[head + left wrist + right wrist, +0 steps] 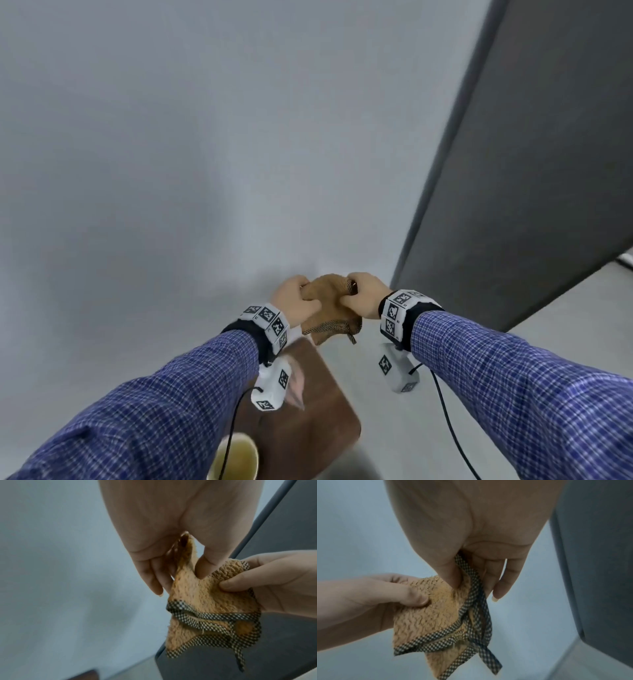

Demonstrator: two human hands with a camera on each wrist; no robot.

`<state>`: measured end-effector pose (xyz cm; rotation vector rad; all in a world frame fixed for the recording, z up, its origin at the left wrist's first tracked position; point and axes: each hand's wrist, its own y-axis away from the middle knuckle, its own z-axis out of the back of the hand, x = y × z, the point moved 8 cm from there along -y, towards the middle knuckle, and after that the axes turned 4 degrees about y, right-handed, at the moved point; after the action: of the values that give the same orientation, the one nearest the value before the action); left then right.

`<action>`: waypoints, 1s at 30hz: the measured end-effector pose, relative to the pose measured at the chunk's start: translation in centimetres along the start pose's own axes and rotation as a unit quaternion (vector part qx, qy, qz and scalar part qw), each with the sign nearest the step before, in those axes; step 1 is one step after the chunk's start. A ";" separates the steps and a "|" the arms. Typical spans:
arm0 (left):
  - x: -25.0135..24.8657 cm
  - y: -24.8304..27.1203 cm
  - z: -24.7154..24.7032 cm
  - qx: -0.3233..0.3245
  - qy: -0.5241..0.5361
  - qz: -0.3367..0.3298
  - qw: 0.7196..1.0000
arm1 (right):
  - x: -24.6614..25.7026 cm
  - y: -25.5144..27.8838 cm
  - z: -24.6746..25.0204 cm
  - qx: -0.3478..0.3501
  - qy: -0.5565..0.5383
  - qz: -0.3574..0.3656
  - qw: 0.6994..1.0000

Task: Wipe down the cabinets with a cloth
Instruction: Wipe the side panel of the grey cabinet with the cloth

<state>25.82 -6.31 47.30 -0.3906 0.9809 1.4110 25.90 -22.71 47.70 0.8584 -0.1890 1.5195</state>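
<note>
A tan fuzzy cloth (330, 299) with black-and-white checked trim is stretched between both hands at chest height, in front of a pale surface (171, 171). My left hand (306, 297) pinches its left corner between thumb and fingers. My right hand (350, 295) pinches the right edge, thumb on the near face. In the left wrist view the cloth (205, 601) hangs from my left hand (181, 574) with the right hand (254, 585) gripping its far side. In the right wrist view my right hand (471, 586) pinches the cloth (433, 615) at the trim. A dark grey cabinet panel (531, 171) stands to the right.
Below my left forearm lies a brown wooden board (315, 404), and a paper cup (236, 455) sits at the bottom edge. Black cables (445, 411) hang from the wrist devices. A pale floor or counter (565, 301) runs beside the dark panel's base.
</note>
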 end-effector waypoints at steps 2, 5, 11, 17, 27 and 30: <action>-7.6 0.0 3.5 -0.006 0.004 -0.036 0.999 | 3.4 2.7 7.6 -0.051 -0.016 0.009 0.999; -18.6 0.3 7.4 -0.018 0.010 -0.110 0.994 | 7.2 7.1 18.0 -0.121 -0.052 0.030 0.991; -39.7 2.1 12.1 -0.070 0.009 -0.251 0.965 | 11.6 15.7 36.0 -0.229 -0.192 0.102 0.949; -56.2 5.9 14.5 -0.135 0.072 -0.372 0.916 | 13.3 24.0 49.4 -0.293 -0.363 0.176 0.867; -69.2 7.6 14.3 -0.116 0.137 -0.450 0.875 | 13.4 30.1 59.2 -0.309 -0.476 0.260 0.782; -72.5 7.1 15.5 -0.133 0.139 -0.470 0.861 | 14.5 31.2 62.4 -0.349 -0.467 0.270 0.766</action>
<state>33.92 -39.82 113.36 -1.1346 0.6445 0.5800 23.54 -53.50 111.91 0.8952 -1.7585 1.2081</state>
